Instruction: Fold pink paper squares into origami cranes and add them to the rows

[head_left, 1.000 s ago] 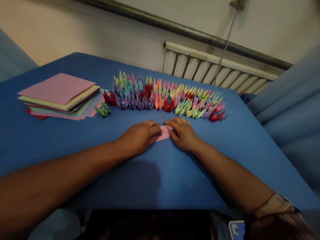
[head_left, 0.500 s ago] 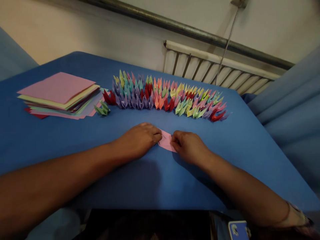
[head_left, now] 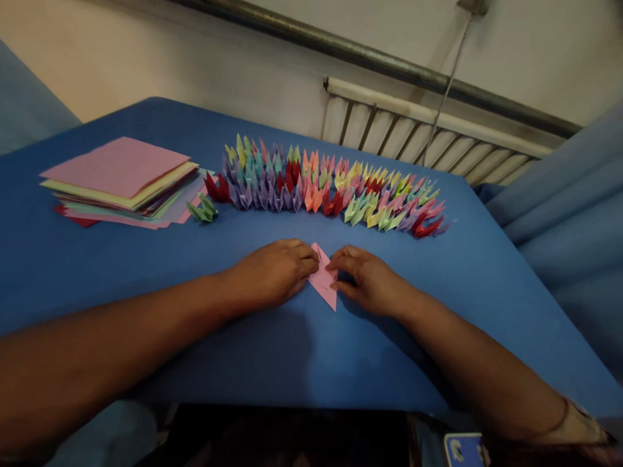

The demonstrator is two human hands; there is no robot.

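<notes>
A small folded pink origami paper point(head_left: 322, 280), now roughly diamond-shaped with a point towards me, lies on the blue table between my hands. My left hand point(head_left: 280, 271) rests on its left edge, with curled fingers gripping it against the table. From the right, my right hand point(head_left: 367, 279) has its forefinger on the paper's upper right side and its thumb at the lower right side, holding the edge between them. The fingertips hide parts of both paper edges.
Rows of coloured paper cranes point(head_left: 331, 185) stand across the table's back half. One green crane point(head_left: 202, 209) sits apart at their left end. A stack of square coloured papers point(head_left: 119, 172) lies at the left. Behind are a radiator point(head_left: 389, 130) and pipe; a blue curtain point(head_left: 574, 201) hangs at the right.
The pink paper has gone from a band-like shape to a pointed diamond as its near flap came down. My right fingers have spread from a tight pinch. The view has shifted slightly.
</notes>
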